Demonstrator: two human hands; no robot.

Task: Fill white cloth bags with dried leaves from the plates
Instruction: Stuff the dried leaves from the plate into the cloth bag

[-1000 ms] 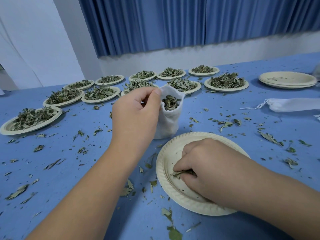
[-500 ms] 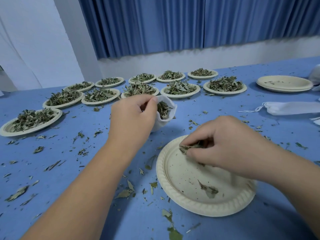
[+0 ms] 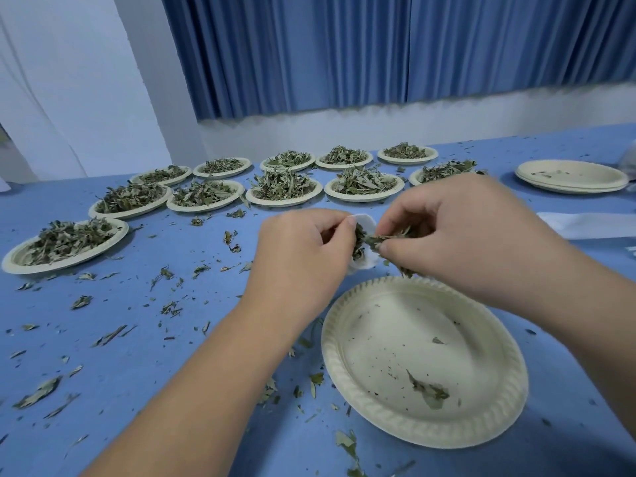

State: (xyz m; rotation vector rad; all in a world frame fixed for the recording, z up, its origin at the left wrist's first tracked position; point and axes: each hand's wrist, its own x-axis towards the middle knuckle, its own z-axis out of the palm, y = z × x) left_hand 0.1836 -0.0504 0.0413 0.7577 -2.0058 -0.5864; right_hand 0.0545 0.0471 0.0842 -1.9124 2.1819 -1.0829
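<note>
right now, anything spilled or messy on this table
Yes: dried leaf bits lie scattered over the blue table rather than on plates, mostly left of the near plate, which is almost bare.

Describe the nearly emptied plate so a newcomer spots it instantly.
On the blue table, look nearest the person, this side of the right hand. That plate lies alone and almost bare, one leaf and crumbs; the rows of plates behind are heaped.
</note>
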